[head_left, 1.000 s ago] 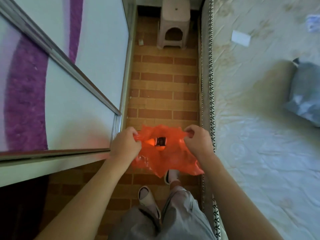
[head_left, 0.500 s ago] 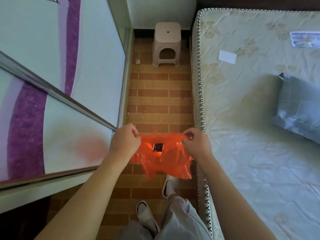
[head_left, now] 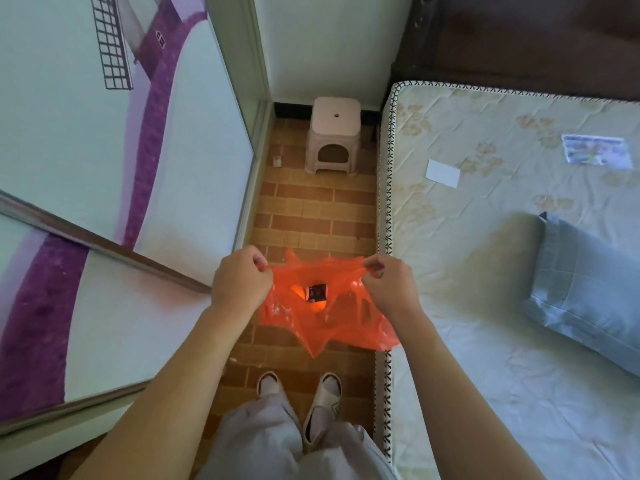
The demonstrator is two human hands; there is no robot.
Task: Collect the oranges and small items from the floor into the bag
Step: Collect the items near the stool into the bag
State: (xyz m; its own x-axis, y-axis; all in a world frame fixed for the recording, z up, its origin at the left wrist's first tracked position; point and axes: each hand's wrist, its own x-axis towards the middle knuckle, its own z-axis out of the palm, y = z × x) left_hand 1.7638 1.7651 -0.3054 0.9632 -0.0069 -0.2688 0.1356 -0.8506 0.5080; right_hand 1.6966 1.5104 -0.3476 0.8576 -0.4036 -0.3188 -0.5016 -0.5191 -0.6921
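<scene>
An orange plastic bag [head_left: 343, 323] hangs in front of me above the brick floor, its mouth pulled open. My left hand [head_left: 240, 280] pinches the bag's left rim and my right hand [head_left: 389, 287] pinches the right rim. Inside the bag I see an orange [head_left: 299, 292] and a small dark packet [head_left: 317, 292] lying against it. A small pale item [head_left: 277, 161] lies on the floor far ahead, by the wardrobe track.
A narrow brick floor [head_left: 311, 216] runs between a sliding wardrobe door [head_left: 104, 202] on the left and a mattress [head_left: 485, 237] on the right. A pink plastic stool [head_left: 334, 133] stands at the far end. A blue pillow [head_left: 588, 289] lies on the mattress. My slippered feet [head_left: 301, 393] are below.
The view has tilted up, showing more of the far wall and stool. Both hands keep hold of the bag's rim and have spread it slightly wider.
</scene>
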